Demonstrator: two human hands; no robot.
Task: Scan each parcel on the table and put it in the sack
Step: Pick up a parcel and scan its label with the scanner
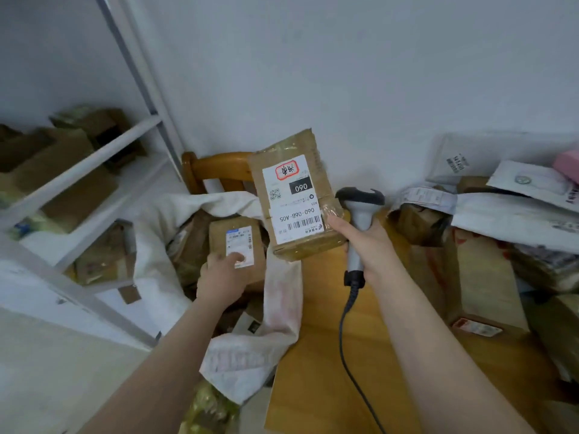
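My right hand grips the handle of a grey barcode scanner and also pinches the lower right corner of a taped brown parcel. That parcel is held upright above the table's left edge, its white label marked 060 facing me. My left hand reaches down into the open white sack beside the table. It rests on a second brown parcel with a white label that lies inside the sack, thumb on the label. Several other brown parcels lie deeper in the sack.
The wooden table carries a long brown box, a small dark-taped parcel and white mailer bags at the right. A white metal shelf with cardboard boxes stands left. A wooden chair is behind the sack. The scanner cable trails over the table.
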